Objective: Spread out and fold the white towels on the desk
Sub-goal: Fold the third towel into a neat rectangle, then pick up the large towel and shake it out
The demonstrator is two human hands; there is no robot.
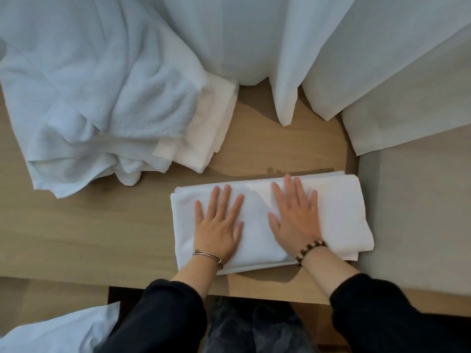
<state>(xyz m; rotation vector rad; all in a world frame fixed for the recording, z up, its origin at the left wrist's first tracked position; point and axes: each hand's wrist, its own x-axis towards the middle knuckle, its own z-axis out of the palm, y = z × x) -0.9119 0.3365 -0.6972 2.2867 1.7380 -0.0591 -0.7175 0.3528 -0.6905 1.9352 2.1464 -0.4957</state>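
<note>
White curtains (pixel 254 34) hang across the far side of the wooden desk (pixel 89 238), their hems brushing its back edge. On the desk's left a loose heap of towels (pixel 89 98) lies crumpled and unfolded, partly covering a small folded stack (pixel 216 118) at its right edge. The task's piece in hand, a folded towel (pixel 344 212), sits near the front right of the desk as a thick rectangle, its right end reaching the desk's edge beside a grey surface (pixel 420 212). Both hands lie flat on it, fingers straight and spread, gripping nothing: the left hand (pixel 219 225) presses the left half, the right hand (pixel 295 217) the middle, and the right third is uncovered. The step appears to be smoothing and setting the fold. To do it well, the palms should sweep outward from the centre toward both short ends, pushing trapped air and ripples out instead of bunching them, with even downward pressure so the layers do not slide. The layers at the near right corner look slightly stepped, so squaring that corner before the next fold would help. The thin bangle (pixel 207 255) on the left wrist and the bead bracelet (pixel 309 250) on the right could catch on the terry loops, so the wrists are best kept lifted.
</note>
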